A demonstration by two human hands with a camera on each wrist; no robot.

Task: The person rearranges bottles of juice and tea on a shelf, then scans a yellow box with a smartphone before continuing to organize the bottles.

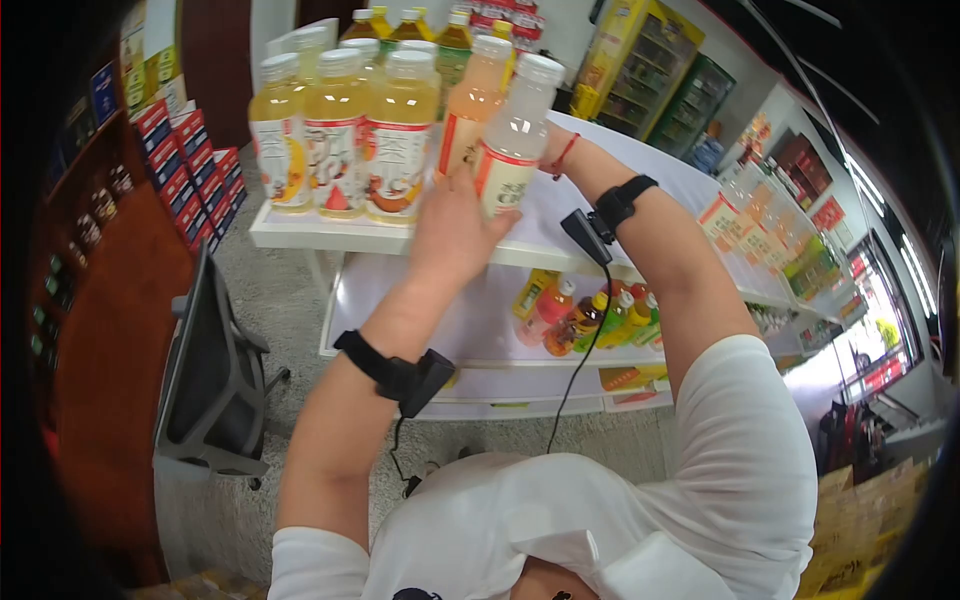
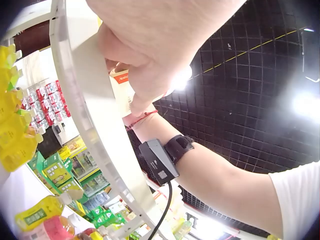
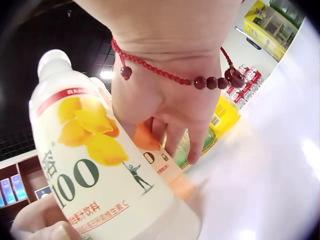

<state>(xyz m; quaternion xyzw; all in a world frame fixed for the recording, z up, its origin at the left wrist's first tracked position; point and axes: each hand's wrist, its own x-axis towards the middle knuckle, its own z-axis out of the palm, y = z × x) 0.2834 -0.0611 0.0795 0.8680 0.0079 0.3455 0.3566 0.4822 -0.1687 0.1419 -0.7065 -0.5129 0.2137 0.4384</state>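
My left hand [image 1: 460, 235] grips the lower part of a clear bottle of pale drink [image 1: 515, 135], thumb on its near side. This bottle's label shows yellow lemons in the right wrist view, where fingertips [image 3: 42, 220] of the left hand wrap its base. Just behind it stands an orange drink bottle [image 1: 472, 100] with an orange-and-white label. My right hand [image 3: 170, 100], wearing a red beaded bracelet [image 3: 165, 72], reaches behind the clear bottle and holds the orange bottle from the far side. Its thumb is hidden. Both bottles are at the white top shelf [image 1: 560, 225].
Yellow drink bottles [image 1: 340, 130] stand in rows at the shelf's left end. More bottles [image 1: 750, 225] occupy its right part, with small colourful bottles [image 1: 590, 315] on the tier below. An office chair [image 1: 215, 370] and stacked red-and-blue boxes [image 1: 190, 170] are to the left.
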